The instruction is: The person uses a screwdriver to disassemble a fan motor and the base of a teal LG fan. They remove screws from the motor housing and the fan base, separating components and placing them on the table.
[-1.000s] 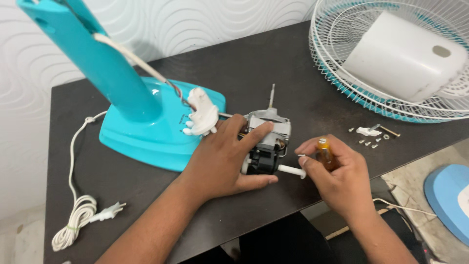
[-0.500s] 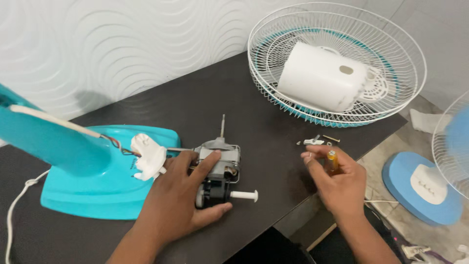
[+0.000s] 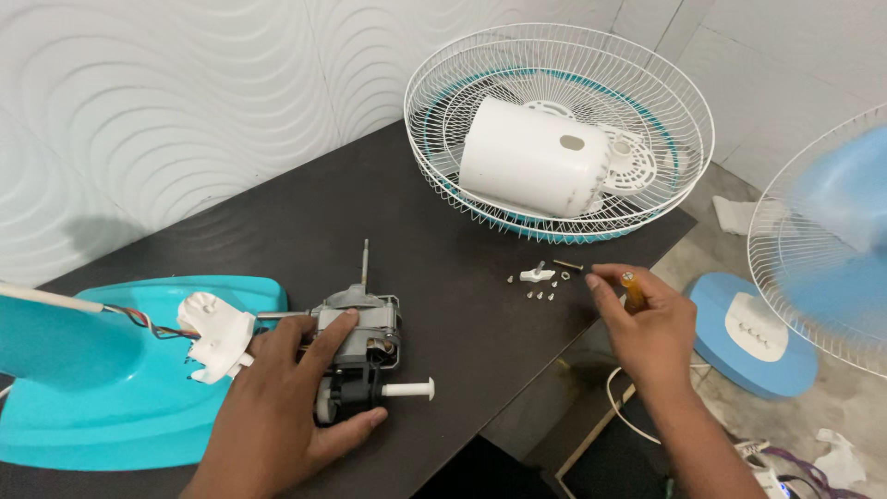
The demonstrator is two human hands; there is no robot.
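Left hand (image 3: 282, 407) lies flat over the fan motor (image 3: 356, 356), palm down, fingers spread across its near and left side, thumb under the black gearbox end. The hold is loose, not a closed fist. Motor sits on the dark table (image 3: 443, 240), near-centre, shaft (image 3: 365, 261) pointing far. A white knob (image 3: 409, 390) sticks out to the right of the motor. Left of the motor, a white plastic bracket (image 3: 214, 336) with red and black wires rests on the teal fan base (image 3: 111, 388), touching the left hand's fingertips.

Right hand (image 3: 651, 323) hovers at the table's right edge, fingers pinched narrow around a small amber-handled screwdriver (image 3: 633, 288). Just left of it lie loose screws (image 3: 543, 294) and a small white clip (image 3: 536, 274), with one longer bolt (image 3: 568, 265) beside them.

Far right on the table: white wire grille (image 3: 443, 139) lying dish-up, partly over the table's edge, holding a white motor cover (image 3: 531, 157) on its side with one oval hole on top. No labels legible on any part.

Open table room: a wide bare strip between the motor and the grille, and the far-left corner along the wall. Off the table, right, a second fan (image 3: 832, 231) stands on the floor on a blue base (image 3: 753, 337).
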